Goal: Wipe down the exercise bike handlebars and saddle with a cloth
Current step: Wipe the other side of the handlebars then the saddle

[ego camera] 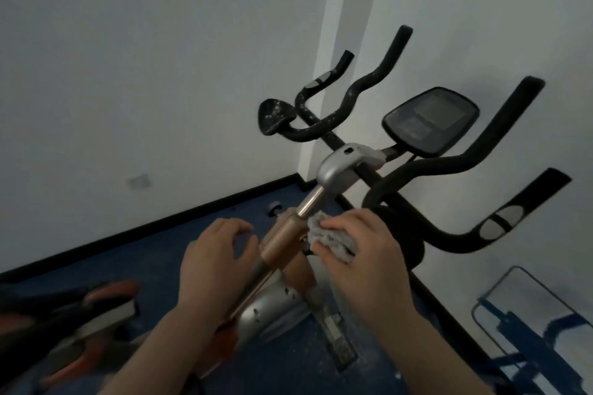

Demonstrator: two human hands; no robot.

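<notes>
Nearest, the right hand is clamped on a crumpled grey cloth, fingers curled over it, just right of the copper-coloured stem of the exercise bike. The left hand hovers left of that stem, fingers loosely curled and holding nothing. Farther off, the black handlebars rise beyond the cloth, apart from it, and their far-left section looks speckled with pale dust, so I judge the wiping hardly begun. The console sits between the 2 bars. No saddle is clearly in view; that part remains.
</notes>
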